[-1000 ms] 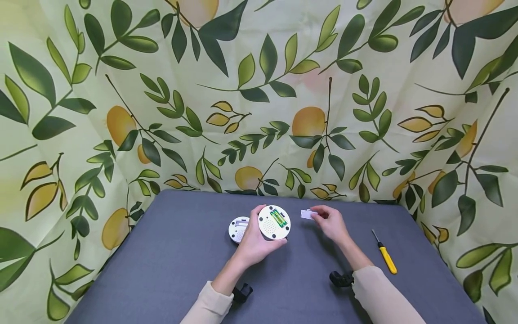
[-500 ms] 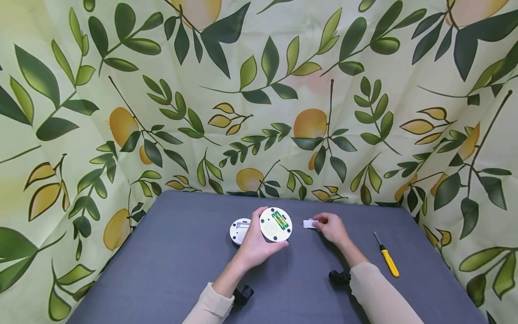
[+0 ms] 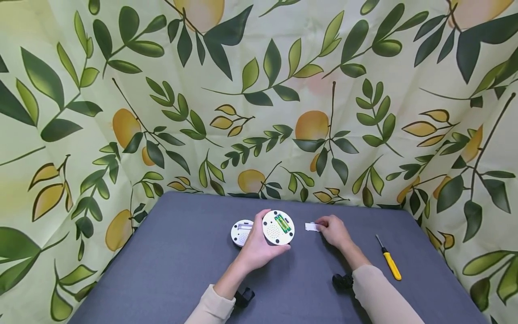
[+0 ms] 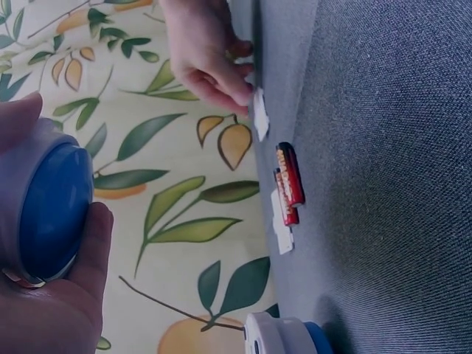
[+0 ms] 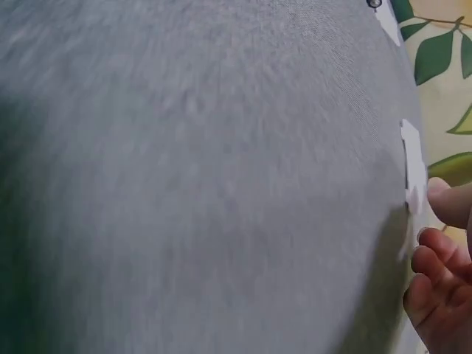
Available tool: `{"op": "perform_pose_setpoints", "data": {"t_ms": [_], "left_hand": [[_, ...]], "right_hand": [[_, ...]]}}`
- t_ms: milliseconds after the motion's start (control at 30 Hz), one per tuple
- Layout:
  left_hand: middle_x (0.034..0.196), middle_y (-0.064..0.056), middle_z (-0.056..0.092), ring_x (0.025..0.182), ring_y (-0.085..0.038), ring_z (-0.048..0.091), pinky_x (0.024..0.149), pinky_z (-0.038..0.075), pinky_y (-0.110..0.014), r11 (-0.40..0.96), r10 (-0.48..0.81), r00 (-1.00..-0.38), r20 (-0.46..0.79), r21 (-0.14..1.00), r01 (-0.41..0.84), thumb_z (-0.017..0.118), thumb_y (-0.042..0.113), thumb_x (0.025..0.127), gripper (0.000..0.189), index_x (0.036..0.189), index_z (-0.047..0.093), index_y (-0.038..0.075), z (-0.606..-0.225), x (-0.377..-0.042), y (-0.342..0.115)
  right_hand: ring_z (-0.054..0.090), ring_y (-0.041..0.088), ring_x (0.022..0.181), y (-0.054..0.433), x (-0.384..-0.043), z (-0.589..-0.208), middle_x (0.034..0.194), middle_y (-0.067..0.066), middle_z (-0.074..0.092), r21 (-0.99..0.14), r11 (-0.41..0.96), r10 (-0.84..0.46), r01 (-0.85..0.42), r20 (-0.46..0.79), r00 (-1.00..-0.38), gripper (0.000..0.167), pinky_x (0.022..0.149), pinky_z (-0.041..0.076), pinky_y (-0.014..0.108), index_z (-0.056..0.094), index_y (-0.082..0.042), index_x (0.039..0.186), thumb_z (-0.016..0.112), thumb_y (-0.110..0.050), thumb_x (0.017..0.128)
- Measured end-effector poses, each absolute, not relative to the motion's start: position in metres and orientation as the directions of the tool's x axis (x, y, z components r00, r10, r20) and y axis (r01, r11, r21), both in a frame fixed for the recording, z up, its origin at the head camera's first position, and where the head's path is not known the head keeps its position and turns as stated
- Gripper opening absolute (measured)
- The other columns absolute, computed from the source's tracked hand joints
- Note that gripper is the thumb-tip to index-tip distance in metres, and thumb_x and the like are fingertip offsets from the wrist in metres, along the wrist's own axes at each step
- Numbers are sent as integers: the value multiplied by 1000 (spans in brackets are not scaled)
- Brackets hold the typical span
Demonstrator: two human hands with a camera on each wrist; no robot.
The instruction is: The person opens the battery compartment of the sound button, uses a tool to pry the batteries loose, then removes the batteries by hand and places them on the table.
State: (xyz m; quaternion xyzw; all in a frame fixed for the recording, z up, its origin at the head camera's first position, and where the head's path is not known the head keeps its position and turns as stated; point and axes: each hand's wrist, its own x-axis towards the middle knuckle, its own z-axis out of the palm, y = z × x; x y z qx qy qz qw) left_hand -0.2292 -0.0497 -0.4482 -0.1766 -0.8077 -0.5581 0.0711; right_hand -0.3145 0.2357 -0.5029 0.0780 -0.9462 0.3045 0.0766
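My left hand (image 3: 259, 249) grips a round white push light (image 3: 273, 229), its underside facing me. Two green batteries (image 3: 283, 223) sit in its uncovered compartment, and its blue dome (image 4: 59, 210) shows in the left wrist view. My right hand (image 3: 335, 230) pinches the right end of a small white battery cover (image 3: 311, 227), which lies at the table surface. In the right wrist view the thumb and fingers are right at that cover (image 5: 414, 162). A second white push light (image 3: 239, 234) lies upside down behind my left hand, partly hidden by it; its compartment shows no batteries.
Two red and black batteries (image 4: 290, 181) lie on the grey cloth with another white cover (image 4: 280, 225), hidden in the head view. A yellow-handled screwdriver (image 3: 391, 264) lies at the right. Leaf-patterned fabric (image 3: 259, 112) stands behind and beside the table (image 3: 182, 252).
My right hand has lowered the battery cover to the table. My left hand keeps holding the push light in nearly the same place. The head view has shifted slightly.
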Motion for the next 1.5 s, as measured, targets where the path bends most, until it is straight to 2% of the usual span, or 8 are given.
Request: {"op": "perform_pose_setpoints", "data": {"t_ms": [200, 333, 600, 833, 967, 1200, 1500], "left_hand": [[133, -3, 54, 120, -21, 51, 103, 38, -46, 318, 218, -925, 310, 874, 368, 94, 27, 68, 105, 152, 31, 16, -447, -229, -49], [133, -2, 54, 120, -20, 52, 104, 39, -46, 318, 220, -924, 313, 872, 372, 94, 25, 68, 105, 152, 31, 17, -447, -230, -49], [133, -2, 54, 120, -19, 52, 104, 38, -46, 309, 223, -922, 315, 875, 374, 94, 26, 68, 104, 151, 31, 18, -446, -230, -49], [135, -3, 53, 122, -20, 51, 106, 38, -47, 321, 229, -921, 315, 869, 376, 94, 26, 69, 106, 152, 31, 13, -445, -230, -49], [136, -3, 53, 122, -20, 51, 106, 38, -47, 322, 229, -922, 313, 869, 375, 94, 26, 68, 105, 152, 31, 13, -446, -229, -49], [136, -4, 52, 122, -21, 51, 106, 37, -48, 318, 233, -920, 314, 870, 377, 94, 27, 68, 106, 152, 31, 12, -447, -228, -49], [136, -3, 52, 123, -21, 50, 106, 37, -49, 308, 237, -916, 323, 870, 386, 94, 26, 68, 106, 152, 31, 11, -446, -229, -49]], "right_hand": [[60, 26, 84, 245, -301, -490, 93, 10, 63, -491, 839, -129, -234, 238, -963, 20, 75, 50, 48, 73, 0, 111, 69, -10, 94], [63, 28, 90, 249, -290, -482, 96, 9, 65, -433, 862, -170, -264, 242, -955, 24, 78, 52, 50, 72, 0, 115, 69, -14, 95], [61, 39, 108, 259, -260, -471, 113, 16, 66, -281, 904, -243, -322, 283, -928, 31, 90, 49, 58, 71, -2, 121, 70, -19, 96], [52, 47, 124, 270, -235, -469, 133, 27, 58, -191, 928, -262, -321, 279, -924, 47, 100, 41, 63, 62, 0, 134, 70, -26, 96], [49, 50, 127, 278, -220, -470, 137, 31, 54, -163, 941, -254, -297, 242, -936, 52, 101, 39, 66, 60, 0, 136, 70, -31, 96], [48, 54, 125, 297, -200, -470, 134, 32, 54, -169, 951, -218, -259, 223, -950, 49, 95, 39, 70, 62, 0, 134, 70, -32, 97], [50, 55, 119, 326, -188, -474, 129, 35, 55, -191, 958, -170, -213, 219, -961, 48, 93, 41, 69, 64, 4, 128, 72, -28, 94]]}}
